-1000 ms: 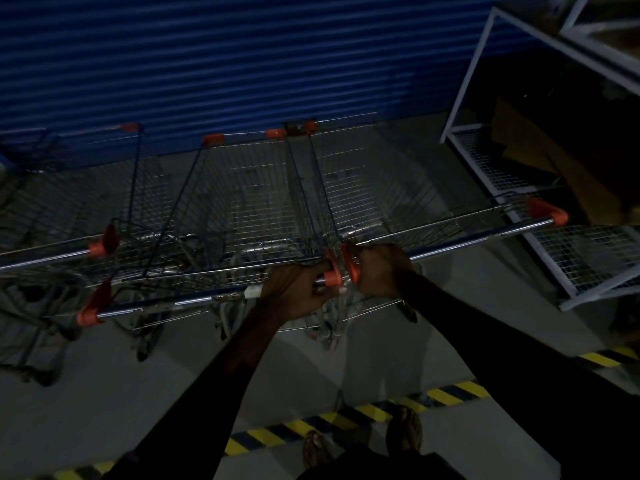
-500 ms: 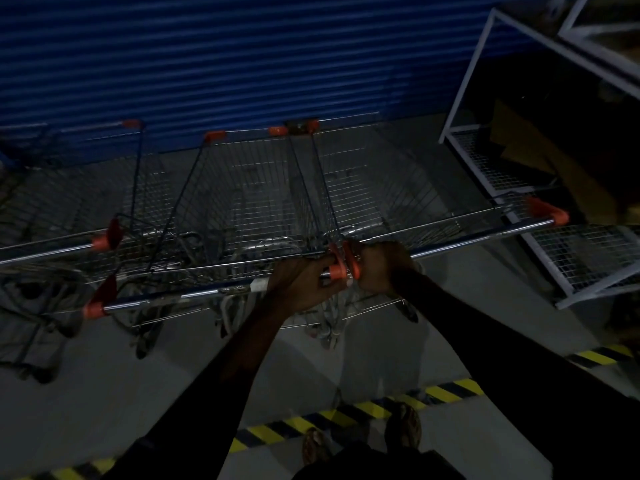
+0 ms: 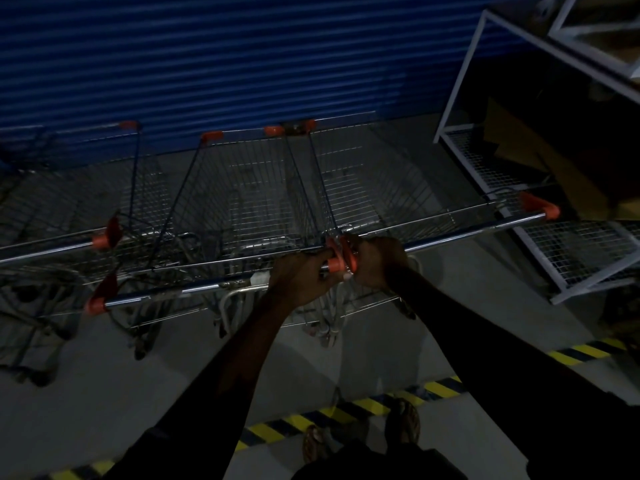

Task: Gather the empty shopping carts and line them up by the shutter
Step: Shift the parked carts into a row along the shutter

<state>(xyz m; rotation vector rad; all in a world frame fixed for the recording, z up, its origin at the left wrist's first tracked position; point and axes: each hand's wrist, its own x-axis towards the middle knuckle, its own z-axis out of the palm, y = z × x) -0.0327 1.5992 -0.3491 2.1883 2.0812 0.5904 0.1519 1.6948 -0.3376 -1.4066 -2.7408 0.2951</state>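
Note:
Three wire shopping carts with orange corner caps stand side by side facing the blue shutter [image 3: 225, 64]. My left hand [image 3: 298, 280] grips the right end of the middle cart's handle [image 3: 180, 291]. My right hand [image 3: 375, 259] grips the left end of the right cart's handle [image 3: 467, 230]. The two hands almost touch where the orange end caps meet. The middle cart's basket [image 3: 242, 192] and the right cart's basket [image 3: 374, 174] are empty. A third cart [image 3: 69, 202] stands at the left, partly cut off by the frame edge.
A white metal frame rack [image 3: 485, 161] with mesh shelves and cardboard stands close to the right cart. Yellow-and-black floor tape [image 3: 346, 408] runs across the grey floor by my sandalled feet [image 3: 401, 420]. The scene is dim.
Both carts have rolled slightly forward toward the shutter, and my hands have moved with their handles. My grip is unchanged.

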